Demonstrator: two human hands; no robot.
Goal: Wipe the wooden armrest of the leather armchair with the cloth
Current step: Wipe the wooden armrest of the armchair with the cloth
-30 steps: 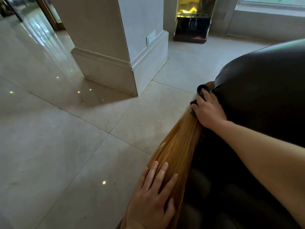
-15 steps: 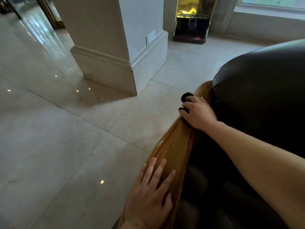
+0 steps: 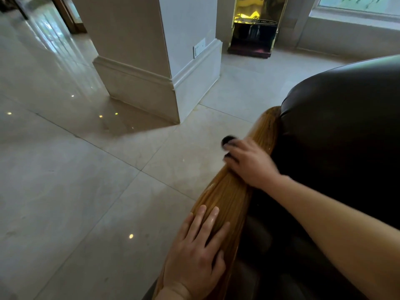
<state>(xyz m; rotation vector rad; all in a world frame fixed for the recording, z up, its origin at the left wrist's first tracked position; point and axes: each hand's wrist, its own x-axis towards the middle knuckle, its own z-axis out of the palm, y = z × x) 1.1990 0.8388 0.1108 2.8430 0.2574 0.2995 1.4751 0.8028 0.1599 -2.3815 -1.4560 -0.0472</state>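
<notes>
The wiping stroke is in hand: the right hand [image 3: 251,163] presses a dark cloth [image 3: 227,140] onto the wooden armrest [image 3: 229,191], fingers curled over the bunched fabric so only a small dark wad shows past the fingertips at the armrest's outer edge. The hand sits on the upper half of the rail, a little short of the far end where the wood meets the dark leather armchair [image 3: 346,131]. The left hand [image 3: 197,254] lies flat and open on the near end of the armrest, holding nothing — it looks to be bracing or steadying.

The rail between the two hands shines, though whether that is polish or damp cannot be told. The likely next move is a long pass along the grain toward the near end, and that calls for even downward pressure, the cloth kept wrapped over the rounded outer edge — and the left hand lifting clear
</notes>
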